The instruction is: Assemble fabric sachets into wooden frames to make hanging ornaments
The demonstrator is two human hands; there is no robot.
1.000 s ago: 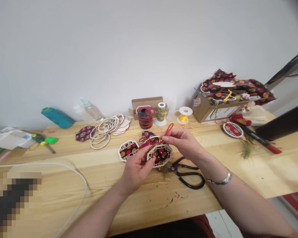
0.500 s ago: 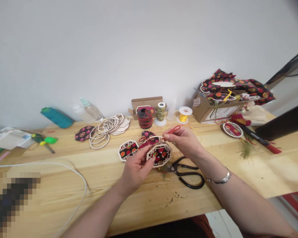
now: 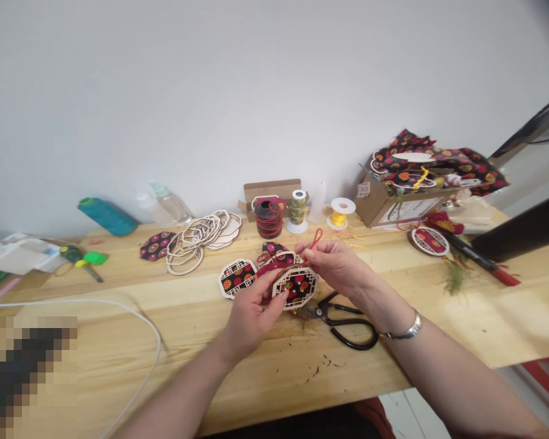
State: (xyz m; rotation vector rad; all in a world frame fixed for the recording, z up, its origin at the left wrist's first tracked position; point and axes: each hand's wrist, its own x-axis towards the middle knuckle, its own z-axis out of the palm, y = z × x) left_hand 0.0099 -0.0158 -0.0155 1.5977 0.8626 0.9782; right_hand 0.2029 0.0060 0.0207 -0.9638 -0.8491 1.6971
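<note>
The left hand [image 3: 251,312] grips the octagonal wooden lattice ornament with floral fabric [image 3: 297,286]; the right hand [image 3: 336,263] pinches its thin red cord loop [image 3: 315,238], best held taut and centred.

Bare forearms [image 3: 187,390], silver bangle [image 3: 406,333] on right wrist

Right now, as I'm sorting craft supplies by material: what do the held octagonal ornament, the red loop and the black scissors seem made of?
The octagonal ornament, in the left hand: pale bare-looking thin wood, lattice-cut, over dark dotted printed fabric. The red loop, pinched by the right hand: thin cord, probably textile; fibre unclear. The scissors: black all over, likely coated metal, faintly glossy.
</note>
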